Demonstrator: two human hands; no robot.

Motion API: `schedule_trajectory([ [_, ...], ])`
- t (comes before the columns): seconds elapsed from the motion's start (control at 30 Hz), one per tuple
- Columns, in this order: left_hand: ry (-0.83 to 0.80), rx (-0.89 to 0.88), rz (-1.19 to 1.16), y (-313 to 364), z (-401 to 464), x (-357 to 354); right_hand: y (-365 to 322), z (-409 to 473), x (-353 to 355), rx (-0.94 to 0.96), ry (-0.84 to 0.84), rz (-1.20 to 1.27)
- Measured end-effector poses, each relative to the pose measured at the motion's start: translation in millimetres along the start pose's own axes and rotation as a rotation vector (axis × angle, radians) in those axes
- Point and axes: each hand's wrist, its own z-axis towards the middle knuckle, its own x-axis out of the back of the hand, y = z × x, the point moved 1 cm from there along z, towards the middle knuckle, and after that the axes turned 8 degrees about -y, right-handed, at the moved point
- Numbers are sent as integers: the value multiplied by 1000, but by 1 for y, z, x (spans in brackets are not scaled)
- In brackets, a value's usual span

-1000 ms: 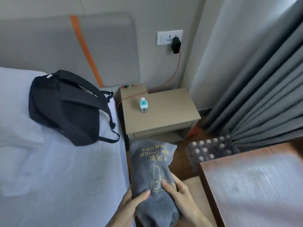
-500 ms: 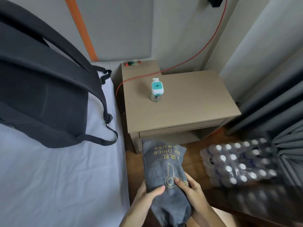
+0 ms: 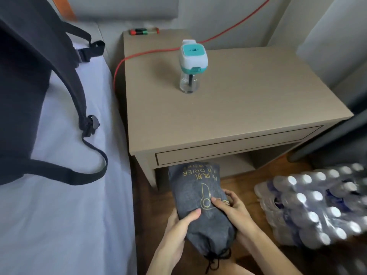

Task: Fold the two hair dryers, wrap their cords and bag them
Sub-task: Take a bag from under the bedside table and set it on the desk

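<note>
Risk: left hand (image 3: 178,233) and right hand (image 3: 232,210), both clamped on the grey drawstring hair-dryer bag (image 3: 200,203), could snag it under the beige bedside worktop's front edge (image 3: 228,135)

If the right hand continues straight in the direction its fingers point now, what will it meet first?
The right hand holds the grey bag, fingers pointing up-left in the picture. Beyond the bag, it would probably meet the nightstand leg first, though depth is unclear.
</note>
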Motion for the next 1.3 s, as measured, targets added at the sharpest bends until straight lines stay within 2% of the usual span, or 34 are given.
schedule_trajectory([
  [0.1,14,-39,-13,-1,36,5,-2,33,3,6,-24,-23],
  [0.23,14,-76,25,-3,67,8,-7,63,6,-24,-154,-167],
  [0.43,62,-132,183,-5,90,22,-3,91,-7,20,-234,-376],
  [0.63,94,-190,360,-8,119,21,15,112,-3,161,-152,-441],
  [0.87,153,-183,602,-15,157,26,42,147,14,174,-59,-320],
  [1.07,156,-259,858,-5,179,26,52,173,19,228,3,-243],
  [1.17,181,-309,980,4,190,18,53,188,21,278,82,-191],
  [1.3,214,-371,1013,15,199,9,51,206,19,315,223,-100],
])
